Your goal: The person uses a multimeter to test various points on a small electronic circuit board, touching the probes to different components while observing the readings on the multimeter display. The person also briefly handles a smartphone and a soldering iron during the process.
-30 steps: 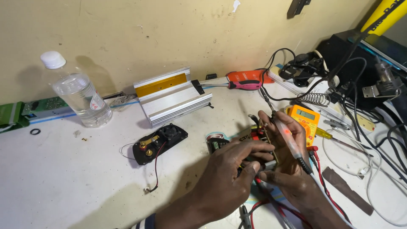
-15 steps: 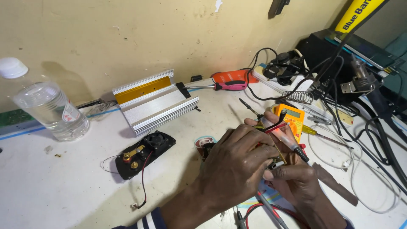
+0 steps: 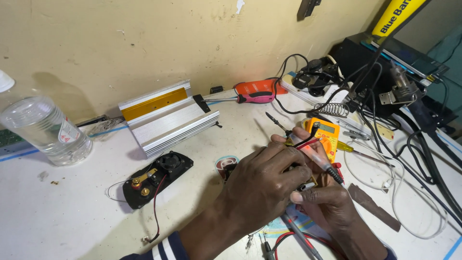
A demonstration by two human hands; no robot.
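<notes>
My left hand (image 3: 262,185) lies curled over a small part I can barely see, its fingers clenched round it just above the white bench (image 3: 62,216). My right hand (image 3: 327,204), touching the left beneath it, pinches a red-tipped meter probe (image 3: 320,159) against that part. The yellow meter (image 3: 325,132) sits just behind my knuckles, a black fan panel (image 3: 156,178) off to the left.

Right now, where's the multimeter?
In the head view, the orange multimeter lies on the table right of centre, just behind the hands, partly covered by the right hand, with a coiled spring stand beyond it.
</notes>
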